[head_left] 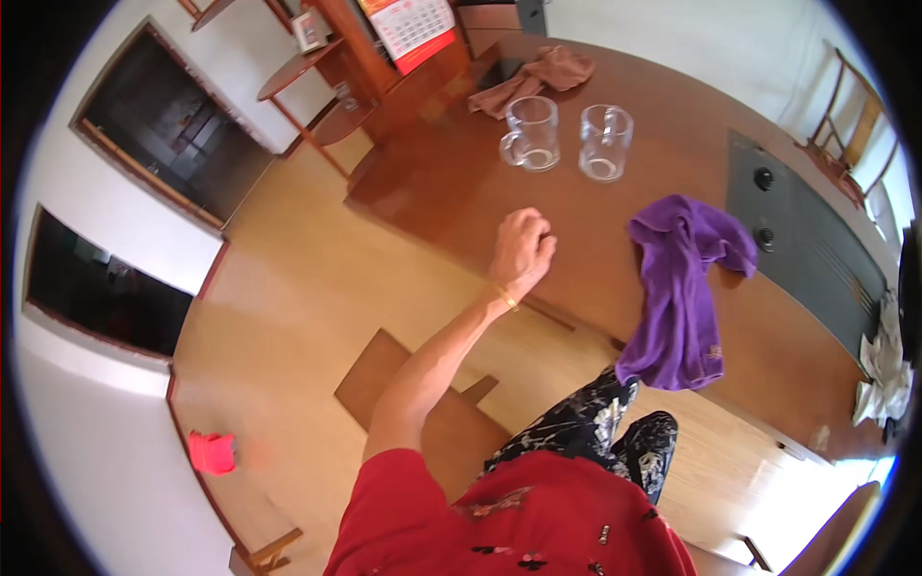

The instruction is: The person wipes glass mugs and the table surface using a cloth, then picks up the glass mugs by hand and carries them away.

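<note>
My left hand [524, 252] is raised near the table's edge with its fingers curled in; whether anything is inside them cannot be made out. Beyond it on the brown table [432, 182] stand two clear glass mugs, one with its handle to the left [533, 134], the other [605, 144] to its right. A purple cloth [677, 298] lies to the right of my hand and hangs over the table's edge. My right hand does not show.
A brown cloth [552, 75] lies at the table's far end. A dark panel with knobs [797, 230] is set in the right side. White crumpled cloth [885, 365] is at the far right. A wooden stool [384, 374] stands below; a red object [212, 452] is on the floor.
</note>
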The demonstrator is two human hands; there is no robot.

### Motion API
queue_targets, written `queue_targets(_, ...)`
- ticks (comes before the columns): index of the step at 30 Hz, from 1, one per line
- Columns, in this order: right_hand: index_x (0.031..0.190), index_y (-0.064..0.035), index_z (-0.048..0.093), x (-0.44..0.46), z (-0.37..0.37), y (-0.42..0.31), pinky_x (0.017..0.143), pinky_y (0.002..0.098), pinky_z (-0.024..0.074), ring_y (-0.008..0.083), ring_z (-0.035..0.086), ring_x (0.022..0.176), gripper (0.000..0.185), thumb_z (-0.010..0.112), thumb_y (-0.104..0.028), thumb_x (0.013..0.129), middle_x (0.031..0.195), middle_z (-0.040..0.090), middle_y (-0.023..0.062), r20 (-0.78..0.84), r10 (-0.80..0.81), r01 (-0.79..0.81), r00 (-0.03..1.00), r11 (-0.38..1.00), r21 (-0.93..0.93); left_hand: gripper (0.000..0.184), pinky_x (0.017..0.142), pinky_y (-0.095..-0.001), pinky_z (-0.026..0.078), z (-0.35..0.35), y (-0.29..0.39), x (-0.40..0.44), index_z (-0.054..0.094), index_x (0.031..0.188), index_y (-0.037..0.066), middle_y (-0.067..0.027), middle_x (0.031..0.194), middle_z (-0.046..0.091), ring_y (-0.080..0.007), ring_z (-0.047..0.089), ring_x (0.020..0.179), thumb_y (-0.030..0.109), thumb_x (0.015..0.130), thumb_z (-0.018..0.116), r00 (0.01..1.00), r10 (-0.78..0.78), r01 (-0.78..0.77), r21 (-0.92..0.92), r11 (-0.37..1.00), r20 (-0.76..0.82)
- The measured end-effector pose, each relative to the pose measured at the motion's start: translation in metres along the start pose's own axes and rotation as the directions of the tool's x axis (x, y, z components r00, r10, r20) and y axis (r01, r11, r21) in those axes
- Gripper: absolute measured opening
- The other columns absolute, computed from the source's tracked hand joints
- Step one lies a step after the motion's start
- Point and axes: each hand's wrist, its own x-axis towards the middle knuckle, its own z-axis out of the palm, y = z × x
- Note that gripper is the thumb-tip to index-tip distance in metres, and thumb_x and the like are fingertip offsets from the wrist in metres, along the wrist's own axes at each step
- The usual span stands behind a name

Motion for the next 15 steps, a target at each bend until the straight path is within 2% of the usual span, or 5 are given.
queue_targets(2, 0.099, -0.0036, 0.062, 0.009, -0.007, 0.005, 0.109, 0.0539, 0.0303, 0.0319, 0.049, 0.123, 0.019, 0.054, -0.018, 0.089, 0.112, 0.065, 0.0111, 0.047, -0.087, 0.088, 0.995, 0.996, -0.023, 0.012, 0.083, -0.0413, 0.045, 0.005, -0.002, 0.001, 0.058, 0.081, 0.004, -0.0114, 0.093, 0.058, -0.0321, 0.056, 0.094, 0.008, 0.074, 0.067, 0.997, 0.033, -0.03, 0.045, 0.999, -0.07)
queue_targets(4, 0.099, -0.0036, 0.062, 0.035, -0.017, 0.001, 0.109, 0.0541, 0.0301, 0.032, 0.049, 0.123, 0.019, 0.054, -0.018, 0.089, 0.112, 0.065, 0.0111, 0.16, -0.123, 0.133, 0.979, 0.99, -0.052, 0.01, 0.079, -0.0447, 0.043, 0.0, -0.001, 0.006, 0.055, 0.078, 0.005, -0.0126, 0.09, 0.056, -0.0334, 0.053, 0.09, 0.008, 0.075, 0.064, 0.999, 0.042, -0.043, 0.015, 0.999, 0.033)
queue_targets(6, 0.099, -0.0035, 0.062, 0.055, -0.019, -0.009, 0.109, 0.0542, 0.0299, 0.0321, 0.049, 0.124, 0.019, 0.054, -0.018, 0.089, 0.112, 0.065, 0.0111, 0.229, -0.125, 0.146, 0.965, 0.986, -0.078, 0.012, 0.079, -0.0442, 0.043, 0.002, 0.007, 0.0, 0.055, 0.081, 0.004, -0.0123, 0.094, 0.056, -0.0326, 0.053, 0.091, 0.006, 0.075, 0.065, 1.0, 0.023, -0.023, 0.002, 1.0, 0.019)
queue_targets(10, 0.099, -0.0035, 0.063, 0.05, -0.008, -0.009, 0.11, 0.0545, 0.0295, 0.0323, 0.049, 0.124, 0.018, 0.055, -0.017, 0.089, 0.112, 0.066, 0.011, 0.178, -0.177, 0.193, 0.968, 0.978, -0.076, 0.015, 0.081, -0.0425, 0.044, -0.005, 0.005, 0.001, 0.055, 0.086, 0.004, -0.0116, 0.101, 0.055, -0.0315, 0.052, 0.094, 0.004, 0.076, 0.066, 0.999, -0.03, 0.031, -0.009, 0.999, 0.033)
queue_targets(15, 0.099, -0.0035, 0.063, 0.062, -0.001, -0.011, 0.11, 0.0549, 0.0289, 0.0325, 0.049, 0.124, 0.018, 0.055, -0.017, 0.089, 0.112, 0.066, 0.011, 0.188, -0.274, 0.293, 0.943, 0.953, -0.082, 0.013, 0.08, -0.0415, 0.044, -0.004, 0.001, 0.003, 0.055, 0.083, 0.003, -0.0115, 0.099, 0.056, -0.0308, 0.053, 0.093, 0.004, 0.075, 0.066, 1.0, -0.003, 0.003, -0.002, 1.0, 0.009)
